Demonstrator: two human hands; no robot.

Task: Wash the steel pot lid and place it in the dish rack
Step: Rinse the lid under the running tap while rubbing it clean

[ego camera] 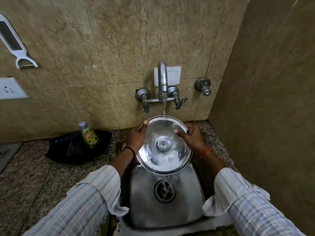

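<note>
The round steel pot lid [164, 145] is held tilted over the steel sink [144, 198], its hollow underside toward me. Water runs from the wall tap [162, 79] onto the lid's upper rim and spills off the lower edge toward the drain [164, 190]. My left hand [136, 137] grips the lid's left rim with the thumb on the edge. My right hand [191, 136] holds the right rim, fingers over the inner face. No dish rack is in view.
A green dish-soap bottle [90, 136] stands on a black cloth [76, 147] on the speckled stone counter [30, 176] left of the sink. A white peeler [15, 45] and a socket [10, 90] are on the left wall. A side wall [265, 116] closes the right.
</note>
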